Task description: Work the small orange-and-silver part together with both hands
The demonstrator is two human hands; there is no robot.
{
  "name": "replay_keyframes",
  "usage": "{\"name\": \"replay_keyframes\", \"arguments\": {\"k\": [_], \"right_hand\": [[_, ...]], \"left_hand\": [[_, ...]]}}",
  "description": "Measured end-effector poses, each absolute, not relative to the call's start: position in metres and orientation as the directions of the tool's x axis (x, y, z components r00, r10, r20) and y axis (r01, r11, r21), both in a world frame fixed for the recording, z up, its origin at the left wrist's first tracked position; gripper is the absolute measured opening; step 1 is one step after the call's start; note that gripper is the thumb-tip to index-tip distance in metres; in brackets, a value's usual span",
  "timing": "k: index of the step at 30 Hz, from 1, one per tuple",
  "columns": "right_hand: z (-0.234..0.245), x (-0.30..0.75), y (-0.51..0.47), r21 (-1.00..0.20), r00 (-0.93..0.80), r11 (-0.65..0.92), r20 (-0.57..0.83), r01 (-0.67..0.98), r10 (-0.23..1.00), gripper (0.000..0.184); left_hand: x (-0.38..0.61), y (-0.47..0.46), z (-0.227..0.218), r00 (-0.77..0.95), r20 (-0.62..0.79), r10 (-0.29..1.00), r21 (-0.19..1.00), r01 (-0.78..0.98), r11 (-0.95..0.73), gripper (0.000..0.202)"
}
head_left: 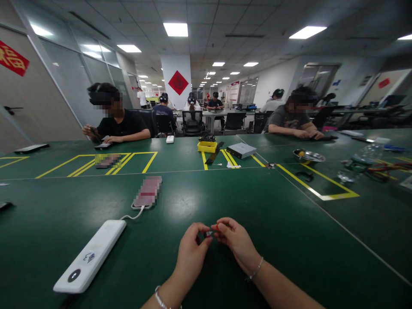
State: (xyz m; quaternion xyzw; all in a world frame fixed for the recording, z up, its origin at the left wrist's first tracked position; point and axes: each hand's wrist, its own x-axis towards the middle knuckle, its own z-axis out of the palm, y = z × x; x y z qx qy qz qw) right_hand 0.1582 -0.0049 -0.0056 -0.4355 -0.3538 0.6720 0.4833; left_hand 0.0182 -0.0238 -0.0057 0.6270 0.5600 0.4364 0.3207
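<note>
Over the near middle of the green table, both hands are raised with their fingertips close together. My left hand (192,246) is closed, pinching a small dark piece with a shiny end (208,234) between thumb and fingers. A small orange-red piece (217,227) shows at the fingertips of my right hand (237,242), which is closed on it. The two pieces are nearly touching; whether they are joined I cannot tell. Both are too small to name by kind.
To the left lies a white power bank (93,257), cabled to a phone (148,192). Farther back are a yellow box (207,147) with black cables, a grey box (241,149), a metal bowl (309,158) and a plastic bottle (363,156). Two people sit across the table.
</note>
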Motion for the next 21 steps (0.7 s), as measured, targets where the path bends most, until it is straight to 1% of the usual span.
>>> {"name": "replay_keyframes", "arguments": {"k": [4, 7, 12, 16, 21], "right_hand": [[-0.005, 0.147, -0.014, -0.898, -0.09, -0.272, -0.257, -0.345, 0.962, 0.033], [-0.004, 0.138, -0.021, -0.9, -0.035, -0.251, -0.255, -0.358, 0.966, 0.031], [-0.004, 0.127, -0.034, -0.879, 0.034, -0.202, -0.239, -0.432, 0.97, 0.033], [-0.003, 0.122, -0.043, -0.863, 0.03, -0.174, -0.213, -0.474, 0.977, 0.038], [-0.003, 0.12, -0.045, -0.846, 0.021, -0.162, -0.2, -0.509, 0.98, 0.039]], "left_hand": [[0.018, -0.025, -0.004, -0.019, 0.316, 0.949, 0.847, 0.455, -0.273, 0.011], [0.018, -0.026, -0.002, -0.023, 0.36, 0.933, 0.817, 0.491, -0.303, 0.008], [0.019, -0.028, -0.001, -0.038, 0.355, 0.934, 0.81, 0.511, -0.287, 0.006], [0.019, -0.029, 0.0, -0.076, 0.343, 0.936, 0.829, 0.493, -0.264, 0.006], [0.019, -0.029, 0.001, -0.093, 0.329, 0.94, 0.851, 0.461, -0.252, 0.004]]}}
